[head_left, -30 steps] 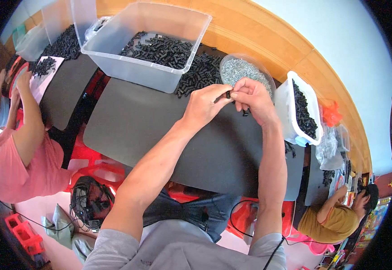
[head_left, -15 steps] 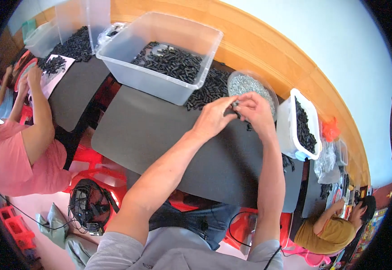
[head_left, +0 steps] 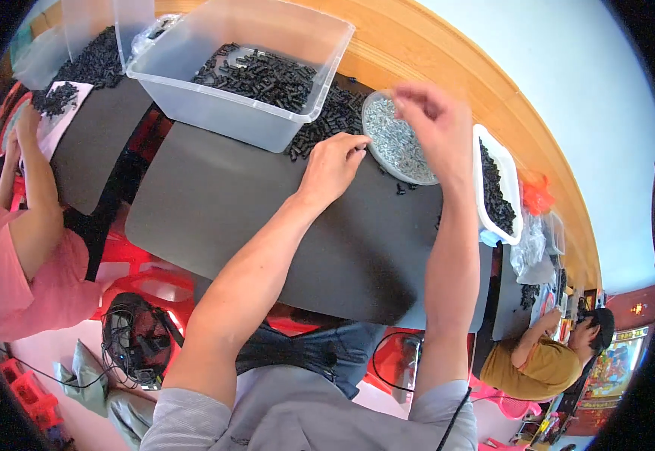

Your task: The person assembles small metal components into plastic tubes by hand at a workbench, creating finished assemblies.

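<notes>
Near the round tub [head_left: 392, 172] — black pieces [head_left: 340, 116], white bin [head_left: 506, 165].

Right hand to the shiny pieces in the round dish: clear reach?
Likely yes: the right hand is at the round dish, and no lid covers the shiny pieces.

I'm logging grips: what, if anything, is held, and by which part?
Cannot tell: the left hand, curled, hides anything it may hold; the right hand is blurred.

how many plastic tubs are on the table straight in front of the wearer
3: a large clear tub at back left, a round tub near the right hand, and a white tub at right; others may be hidden.
</notes>
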### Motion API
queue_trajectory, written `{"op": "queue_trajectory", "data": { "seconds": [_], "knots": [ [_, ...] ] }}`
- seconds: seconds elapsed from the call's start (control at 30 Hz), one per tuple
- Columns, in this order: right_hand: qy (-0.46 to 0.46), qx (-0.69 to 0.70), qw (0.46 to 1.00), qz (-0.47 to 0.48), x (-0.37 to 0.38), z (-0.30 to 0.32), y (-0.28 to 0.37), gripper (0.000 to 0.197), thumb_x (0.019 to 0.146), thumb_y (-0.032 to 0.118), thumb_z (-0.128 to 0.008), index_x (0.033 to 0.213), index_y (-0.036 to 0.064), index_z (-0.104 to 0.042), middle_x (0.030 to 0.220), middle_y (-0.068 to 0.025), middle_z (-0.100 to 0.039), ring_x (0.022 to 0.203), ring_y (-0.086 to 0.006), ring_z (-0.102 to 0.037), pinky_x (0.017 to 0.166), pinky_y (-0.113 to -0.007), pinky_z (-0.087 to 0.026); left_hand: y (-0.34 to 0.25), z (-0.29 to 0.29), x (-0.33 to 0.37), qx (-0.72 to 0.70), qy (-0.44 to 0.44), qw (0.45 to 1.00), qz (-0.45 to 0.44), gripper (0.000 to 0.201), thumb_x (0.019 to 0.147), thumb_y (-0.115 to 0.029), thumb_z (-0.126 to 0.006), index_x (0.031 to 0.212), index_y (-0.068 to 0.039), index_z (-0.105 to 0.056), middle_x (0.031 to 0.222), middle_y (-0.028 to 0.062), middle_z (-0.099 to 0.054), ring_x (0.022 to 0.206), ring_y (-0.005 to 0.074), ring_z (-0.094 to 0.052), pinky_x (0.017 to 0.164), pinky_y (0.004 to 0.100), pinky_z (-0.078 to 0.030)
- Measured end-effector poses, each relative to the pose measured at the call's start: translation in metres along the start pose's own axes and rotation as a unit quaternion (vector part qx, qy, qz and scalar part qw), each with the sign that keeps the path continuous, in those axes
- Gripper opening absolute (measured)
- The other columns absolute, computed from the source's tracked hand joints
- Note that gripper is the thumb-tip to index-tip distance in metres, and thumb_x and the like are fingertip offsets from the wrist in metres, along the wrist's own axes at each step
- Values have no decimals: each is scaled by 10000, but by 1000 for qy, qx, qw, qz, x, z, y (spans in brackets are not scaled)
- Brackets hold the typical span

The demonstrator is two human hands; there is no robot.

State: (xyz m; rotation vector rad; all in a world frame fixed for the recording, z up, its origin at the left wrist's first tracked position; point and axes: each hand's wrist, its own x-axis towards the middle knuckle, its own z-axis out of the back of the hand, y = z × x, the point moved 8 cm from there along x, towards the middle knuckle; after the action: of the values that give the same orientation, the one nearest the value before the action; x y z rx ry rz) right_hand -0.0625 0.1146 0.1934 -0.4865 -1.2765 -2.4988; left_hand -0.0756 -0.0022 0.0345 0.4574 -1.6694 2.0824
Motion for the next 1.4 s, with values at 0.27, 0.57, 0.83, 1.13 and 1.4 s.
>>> {"op": "queue_trajectory", "data": {
  "seconds": [0.27, 0.57, 0.83, 1.13, 1.4],
  "knots": [
    [-76, -234, 957, -150, -100, 53, -105, 171, 881, 85, -678, 1023, 6, -728, 871, -160, -741, 761, -257, -723, 713, -352, -555, 18, 14, 1, -48, -114, 990, 70, 292, 904, 47, -548, 1163, 4, -675, 1013, 178, -737, 902, 304, -722, 830, 386, -556],
    [-45, -313, 938, -139, -132, 58, -136, 117, 866, 105, -679, 927, 16, -724, 868, -209, -719, 828, -396, -703, 760, -484, -549, -9, -7, -4, 100, 0, 994, -41, 210, 895, 75, -550, 1014, -2, -705, 981, 154, -733, 846, 269, -714, 792, 344, -557],
    [-74, -335, 910, -233, -135, 51, -152, 218, 865, 272, -729, 907, 59, -751, 812, -158, -732, 799, -367, -713, 730, -478, -555, -24, -30, -16, 143, 108, 979, -92, 232, 820, 79, -584, 989, -17, -710, 970, 159, -711, 1013, 329, -657, 886, 430, -538],
    [-96, -423, 868, -242, -135, 38, -154, 270, 826, 362, -770, 898, 102, -774, 748, -144, -728, 724, -347, -717, 691, -468, -558, -33, -50, -27, 140, 196, 958, -154, 244, 789, 52, -621, 995, -24, -729, 1000, 136, -724, 1017, 303, -662, 898, 410, -538],
    [-41, -350, 911, -214, -127, 42, -128, 256, 829, 323, -745, 906, 81, -767, 772, -165, -728, 767, -356, -720, 705, -488, -558, -38, -37, -21, 58, 156, 978, -126, 208, 873, -7, -668, 1074, -26, -717, 1025, 146, -722, 978, 316, -678, 862, 404, -546]
  ]
}}
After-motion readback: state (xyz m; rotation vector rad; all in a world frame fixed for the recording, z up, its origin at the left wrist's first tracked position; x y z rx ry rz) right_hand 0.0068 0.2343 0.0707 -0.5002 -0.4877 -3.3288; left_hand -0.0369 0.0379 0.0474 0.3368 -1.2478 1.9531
